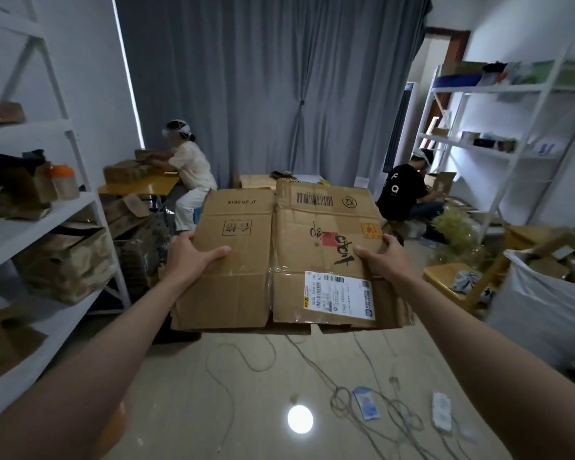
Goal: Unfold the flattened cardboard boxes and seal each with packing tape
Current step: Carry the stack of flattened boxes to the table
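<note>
A flattened brown cardboard box [246, 277] is held up in the air in front of me, roughly level, printed side up. It carries old tape strips, black printing and a white shipping label [341, 295] near its front right corner. My left hand [193, 254] grips its left edge, thumb lying on top. My right hand [384, 257] grips the right edge the same way, thumb on top and fingers underneath. More flattened cardboard seems to lie under the top sheet. No tape roll is visible.
White shelving [37, 234] with paper bags stands at left, another shelf rack [498, 147] at right. A seated person [190, 174] works at a yellow table; another person [402, 194] crouches by boxes. Cables [346, 393] trail over the shiny floor. A white sack [541, 310] sits right.
</note>
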